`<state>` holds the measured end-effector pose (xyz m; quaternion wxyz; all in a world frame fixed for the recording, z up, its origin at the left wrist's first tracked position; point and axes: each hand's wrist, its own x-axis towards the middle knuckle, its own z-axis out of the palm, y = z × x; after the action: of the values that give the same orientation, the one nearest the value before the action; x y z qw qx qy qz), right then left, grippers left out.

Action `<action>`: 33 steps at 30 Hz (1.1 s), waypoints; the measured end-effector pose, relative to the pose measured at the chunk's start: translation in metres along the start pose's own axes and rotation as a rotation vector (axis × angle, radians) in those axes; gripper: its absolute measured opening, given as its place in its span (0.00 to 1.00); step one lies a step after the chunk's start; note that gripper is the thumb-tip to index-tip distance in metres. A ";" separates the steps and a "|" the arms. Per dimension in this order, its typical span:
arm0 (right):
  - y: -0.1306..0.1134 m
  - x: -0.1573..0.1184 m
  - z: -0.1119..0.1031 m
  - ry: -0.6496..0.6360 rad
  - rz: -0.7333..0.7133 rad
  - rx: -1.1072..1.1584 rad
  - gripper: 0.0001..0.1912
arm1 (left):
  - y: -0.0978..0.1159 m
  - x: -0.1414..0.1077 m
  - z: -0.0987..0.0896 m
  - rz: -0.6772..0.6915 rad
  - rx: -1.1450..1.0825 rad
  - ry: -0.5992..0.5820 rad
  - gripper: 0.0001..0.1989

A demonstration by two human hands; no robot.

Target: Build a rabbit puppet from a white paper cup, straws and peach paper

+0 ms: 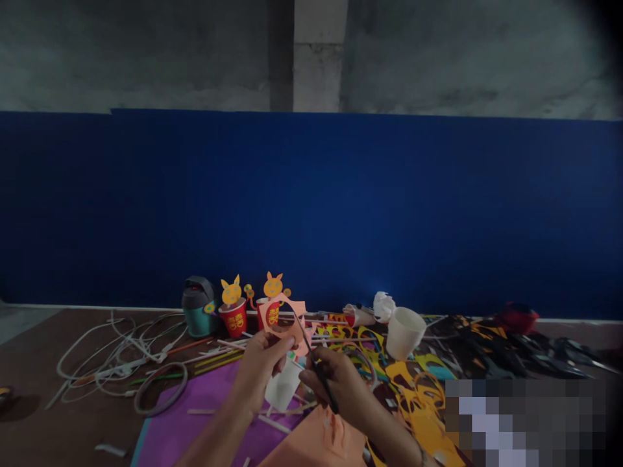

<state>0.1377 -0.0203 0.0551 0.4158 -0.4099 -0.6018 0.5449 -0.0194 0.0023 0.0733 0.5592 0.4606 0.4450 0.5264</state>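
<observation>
My left hand (267,360) pinches a peach-coloured paper piece (294,333) with a round hole and a jagged, pointed outer edge. In my right hand (341,383) is a pair of scissors (325,384) with dark handles, its blades slanting up to the left against the paper. Whether the blades are apart cannot be made out. Behind the paper stand two red paper cups (233,319) with orange cat-face cutouts (232,293) on top. Beneath my hands lie a purple sheet (209,402), a peach sheet (311,444) and a white paper cup (283,386).
A teal and grey container (198,308) stands at the back left beside tangled white cables (117,363) and a tape ring (160,389). Yellow paper scraps (413,402), a white cup (405,333) and crumpled tissue (384,307) lie right. A blue partition (311,194) rises behind.
</observation>
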 end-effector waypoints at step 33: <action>0.000 0.003 0.005 0.014 0.035 0.047 0.21 | 0.009 0.002 -0.004 -0.075 0.059 -0.097 0.10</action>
<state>0.1316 -0.0195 0.0553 0.4199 -0.4141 -0.5786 0.5634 -0.0253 0.0052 0.0816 0.5856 0.4850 0.4498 0.4686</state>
